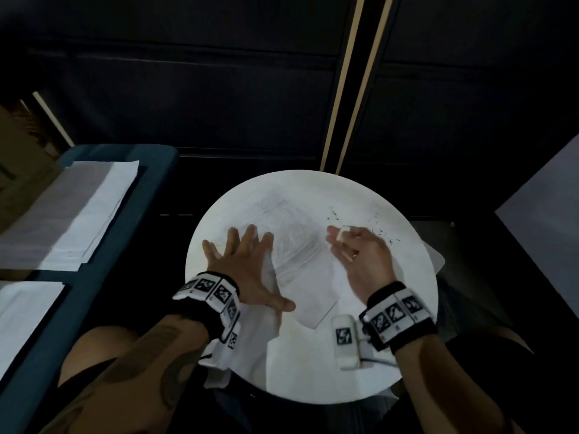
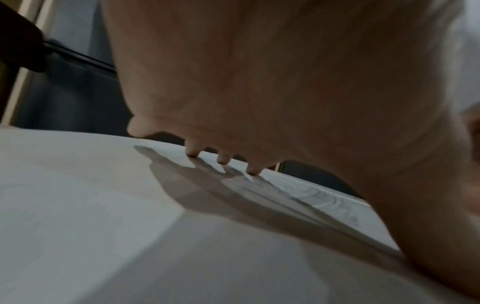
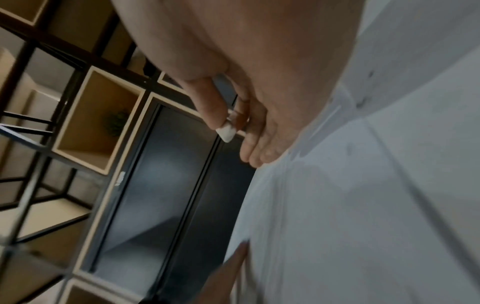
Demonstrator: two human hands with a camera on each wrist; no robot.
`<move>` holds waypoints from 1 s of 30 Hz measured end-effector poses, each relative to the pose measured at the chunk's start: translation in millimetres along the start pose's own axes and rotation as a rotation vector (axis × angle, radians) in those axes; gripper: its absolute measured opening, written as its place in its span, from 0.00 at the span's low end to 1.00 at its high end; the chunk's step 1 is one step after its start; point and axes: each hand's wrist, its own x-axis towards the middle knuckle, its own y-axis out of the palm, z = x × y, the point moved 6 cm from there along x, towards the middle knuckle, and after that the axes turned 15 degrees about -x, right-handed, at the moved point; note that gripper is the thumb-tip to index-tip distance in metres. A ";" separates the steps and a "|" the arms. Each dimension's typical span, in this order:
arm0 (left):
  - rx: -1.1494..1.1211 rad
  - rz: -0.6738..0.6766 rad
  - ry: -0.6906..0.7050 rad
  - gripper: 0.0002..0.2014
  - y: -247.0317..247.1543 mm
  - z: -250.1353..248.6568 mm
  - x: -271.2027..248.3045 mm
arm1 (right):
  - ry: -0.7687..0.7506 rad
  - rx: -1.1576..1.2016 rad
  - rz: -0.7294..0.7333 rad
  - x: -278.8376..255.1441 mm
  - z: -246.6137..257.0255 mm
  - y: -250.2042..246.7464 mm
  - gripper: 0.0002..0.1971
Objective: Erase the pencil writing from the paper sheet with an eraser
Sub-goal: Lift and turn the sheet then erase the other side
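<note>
A white paper sheet (image 1: 297,245) with faint grey pencil scribbles lies on the round white table (image 1: 391,364). My left hand (image 1: 247,267) lies flat with spread fingers on the sheet's left part, pressing it down; in the left wrist view its fingertips (image 2: 223,160) touch the paper (image 2: 311,197). My right hand (image 1: 357,252) is at the sheet's right edge and pinches a small white eraser (image 1: 343,232) between thumb and fingers. The right wrist view shows the eraser (image 3: 226,131) sticking out past the thumb, lifted off the paper (image 3: 363,205).
Dark eraser crumbs (image 1: 382,233) are scattered on the table to the right of the hand. Stacks of white paper (image 1: 75,211) lie on a blue bench (image 1: 131,233) at the left. A dark wall with shelving (image 3: 98,123) stands behind.
</note>
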 end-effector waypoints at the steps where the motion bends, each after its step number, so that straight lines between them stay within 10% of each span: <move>1: 0.024 -0.025 -0.025 0.78 -0.8 -8.0 0.5 | 0.031 0.015 0.066 -9.6 -8.0 12.9 0.11; 6: 0.066 -0.127 -0.089 0.69 -5.8 -28.2 1.2 | 0.232 0.026 0.276 -35.8 -47.0 48.2 0.05; 12: 0.026 -0.088 -0.082 0.81 0.9 -18.5 8.3 | 0.044 0.067 -0.050 13.5 -12.0 -13.5 0.07; 19: 0.038 -0.083 -0.097 0.80 -3.7 -25.0 6.3 | 0.222 0.016 0.296 -30.9 -49.6 42.5 0.07; 26: 0.030 -0.077 -0.078 0.82 -1.7 -22.7 8.0 | -0.041 -0.085 -0.131 21.6 -1.1 -25.3 0.07; 30: 0.042 -0.062 -0.092 0.81 -2.9 -24.6 7.3 | 0.071 0.042 0.145 2.5 -12.8 11.1 0.09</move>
